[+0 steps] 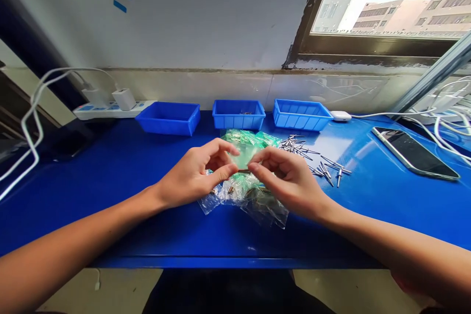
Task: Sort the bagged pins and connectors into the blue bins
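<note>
A small clear plastic bag (244, 156), tinted greenish, is stretched upright between my two hands above the middle of the table. My left hand (200, 171) holds its left side with thumb and fingers. At the right edge, my right hand (285, 176) pinches it between thumb and index finger. Something thin and brownish shows along the bag's bottom; I cannot make out what. Beneath and behind my hands lies a pile of clear plastic bags (235, 194), some with small brass-coloured parts in them. Green-tinted bags (239, 136) lie farther back. Loose pop rivets (294, 145) are scattered right of the pile.
Three blue bins stand along the wall: left (167, 120), middle (239, 121) with small parts inside, and right (301, 117). A phone (415, 152) lies at right, near white cables (451, 132). At back left is a power strip (110, 110) with chargers.
</note>
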{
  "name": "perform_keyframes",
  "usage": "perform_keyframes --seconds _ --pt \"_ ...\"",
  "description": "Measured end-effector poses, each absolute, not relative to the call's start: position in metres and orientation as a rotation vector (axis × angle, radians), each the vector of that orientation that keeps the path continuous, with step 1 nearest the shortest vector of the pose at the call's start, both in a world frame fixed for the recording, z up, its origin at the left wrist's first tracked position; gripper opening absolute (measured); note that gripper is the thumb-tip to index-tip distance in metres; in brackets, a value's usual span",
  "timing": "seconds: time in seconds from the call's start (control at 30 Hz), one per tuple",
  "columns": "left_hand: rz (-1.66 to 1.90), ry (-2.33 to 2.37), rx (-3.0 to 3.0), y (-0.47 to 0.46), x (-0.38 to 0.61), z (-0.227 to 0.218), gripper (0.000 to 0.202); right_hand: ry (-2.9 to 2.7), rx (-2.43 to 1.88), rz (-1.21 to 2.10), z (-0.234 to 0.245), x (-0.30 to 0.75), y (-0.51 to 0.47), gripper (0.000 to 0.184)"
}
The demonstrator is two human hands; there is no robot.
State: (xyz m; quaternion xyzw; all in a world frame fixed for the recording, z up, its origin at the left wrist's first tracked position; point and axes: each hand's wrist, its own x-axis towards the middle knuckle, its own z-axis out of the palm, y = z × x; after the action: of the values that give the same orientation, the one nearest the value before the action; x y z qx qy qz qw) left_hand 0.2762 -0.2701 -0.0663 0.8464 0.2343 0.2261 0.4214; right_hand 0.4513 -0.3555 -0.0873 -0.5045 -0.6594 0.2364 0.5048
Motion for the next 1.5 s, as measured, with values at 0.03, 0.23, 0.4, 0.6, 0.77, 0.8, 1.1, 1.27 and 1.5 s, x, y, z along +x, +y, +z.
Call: perform_keyframes --seconds 0.03,0.23,0.4,0.6,0.77,0.8,1.1,1.27,1.5 --pt "0.538 0.591 2.139 -0.269 0.276 -0.066 0.022 -1.567 -1.223 0.571 -0.088 0.453 -0.354 0.016" --pt "0.492 0.621 2.200 -0.270 0.276 -0.063 0.021 -1.623 -1.212 0.569 -0.089 0.454 -0.355 0.015" --pt "0.537 0.635 2.179 -0.269 0.276 -0.065 0.021 -1.588 -1.195 0.592 -0.091 0.456 -0.355 0.019" --pt "0.600 0.638 2.162 -0.268 0.276 -0.067 0.020 -1.682 -1.281 0.446 -0.090 0.458 -0.352 0.011" --pt "0.575 0.641 2.174 -0.271 0.276 -0.068 0.019 -1.732 -1.316 0.354 -0.090 0.458 -0.353 0.010" --pt "0.567 0.638 2.189 -0.271 0.276 -0.068 0.018 -1.733 -1.322 0.334 -0.090 0.458 -0.353 0.010" --pt "0.558 0.608 2.247 -0.272 0.277 -0.070 0.019 -1.761 -1.328 0.283 -0.094 0.457 -0.353 0.005" --pt "0.597 0.620 2.246 -0.270 0.277 -0.071 0.018 -1.702 -1.336 0.432 -0.091 0.458 -0.352 0.009" --pt "0.558 0.633 2.241 -0.268 0.278 -0.076 0.018 -1.728 -1.362 0.473 -0.087 0.461 -0.351 0.010"
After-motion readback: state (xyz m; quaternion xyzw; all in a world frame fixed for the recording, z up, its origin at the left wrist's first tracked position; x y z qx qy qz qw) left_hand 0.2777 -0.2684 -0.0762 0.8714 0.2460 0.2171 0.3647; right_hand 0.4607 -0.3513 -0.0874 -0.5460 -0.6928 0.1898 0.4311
